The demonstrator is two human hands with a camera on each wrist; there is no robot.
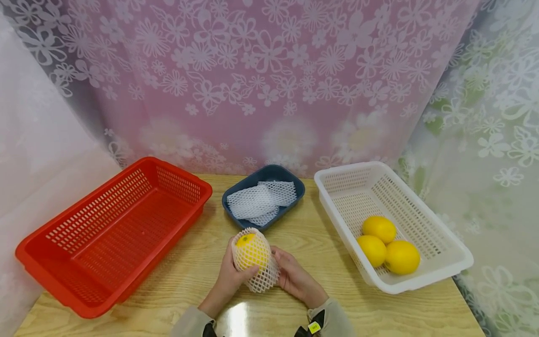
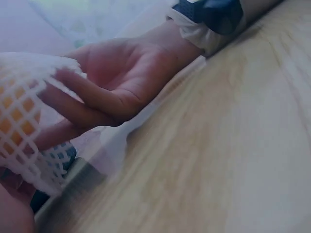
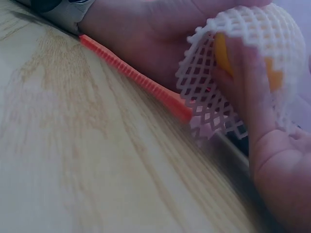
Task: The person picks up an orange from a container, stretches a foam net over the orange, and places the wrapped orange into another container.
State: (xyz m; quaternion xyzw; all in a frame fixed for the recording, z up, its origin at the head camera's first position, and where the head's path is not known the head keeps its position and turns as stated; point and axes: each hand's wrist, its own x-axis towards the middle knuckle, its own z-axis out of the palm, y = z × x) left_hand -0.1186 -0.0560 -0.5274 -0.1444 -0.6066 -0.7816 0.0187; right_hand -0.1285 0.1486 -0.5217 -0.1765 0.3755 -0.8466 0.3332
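Observation:
A yellow lemon sits inside a white foam net sleeve, its stem end showing at the sleeve's top opening. My left hand grips the wrapped lemon from the left, thumb across its front. From the other side, my right hand holds the sleeve's edge between thumb and fingers. In the right wrist view, fingers of the right hand reach in at the loose end of the net, close to the lemon. Both hands are above the wooden table, just in front of a dark blue tray.
More foam net sleeves lie flat in the blue tray. To the left stands a red slotted basket with nothing in it. A white basket on the right holds three lemons. Floral curtains hang behind the table.

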